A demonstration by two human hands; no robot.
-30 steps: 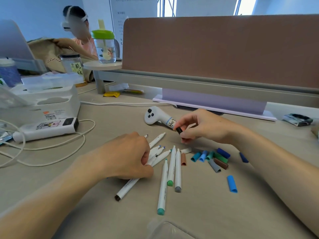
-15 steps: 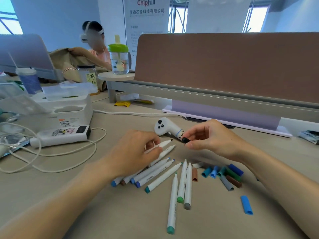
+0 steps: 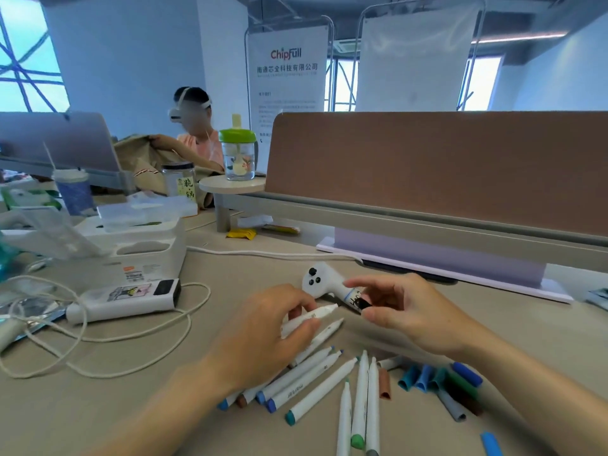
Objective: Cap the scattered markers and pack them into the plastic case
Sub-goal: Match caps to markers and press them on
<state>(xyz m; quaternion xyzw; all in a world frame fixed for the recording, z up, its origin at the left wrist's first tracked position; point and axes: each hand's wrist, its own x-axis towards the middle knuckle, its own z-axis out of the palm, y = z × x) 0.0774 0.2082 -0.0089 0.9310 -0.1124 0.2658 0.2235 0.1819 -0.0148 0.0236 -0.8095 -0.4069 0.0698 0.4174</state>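
Several uncapped white markers (image 3: 316, 386) lie fanned on the beige desk (image 3: 230, 422) in front of me. My left hand (image 3: 263, 337) holds one white marker (image 3: 320, 313) lifted off the pile, its tip pointing right. My right hand (image 3: 408, 314) pinches a small black cap (image 3: 363, 304) between thumb and fingers, a short gap from that tip. Loose caps (image 3: 441, 385) in blue, teal, green, brown and grey sit in a cluster to the right. One blue cap (image 3: 492, 444) lies apart near the bottom edge. The plastic case is out of view.
A white handheld controller (image 3: 324, 283) lies just behind my hands. To the left sit a white power bank (image 3: 128, 301) with looping cables (image 3: 98, 353) and a white box (image 3: 131, 248). A brown desk divider (image 3: 437, 172) runs across the back. Another person sits far left.
My head has tilted up, so the desk sits lower in view. My left hand picked one marker out of the pile and raised it toward the black cap in my right hand.
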